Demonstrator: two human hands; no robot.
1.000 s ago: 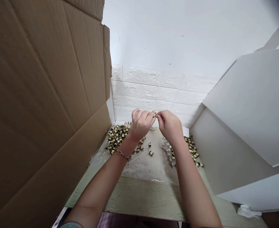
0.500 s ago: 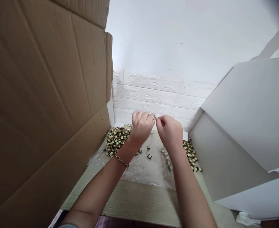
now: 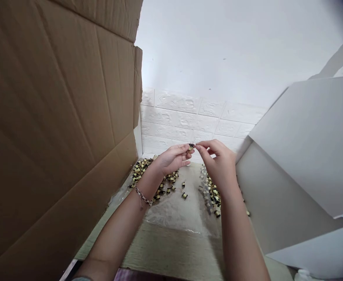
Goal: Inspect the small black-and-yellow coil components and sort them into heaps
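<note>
A pale board is carrying a plastic sheet, with black-and-yellow coils heaping at its ten o'clock, more gathering at two o'clock, and a few scattering near the center.

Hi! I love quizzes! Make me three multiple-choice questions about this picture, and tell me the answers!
1. Where is the chain bracelet?
A) left wrist  B) right wrist  C) on the wall

2. What colours are the little pieces?
A) red and blue  B) black and yellow  C) all white

3. What are the hands doing?
A) lying flat  B) holding up one tiny piece  C) holding a cup

Answers:
1. A, the chain wraps that wrist.
2. B, the piles show both colours.
3. B, the left hand and right hand meet at the tiny piece.
</note>
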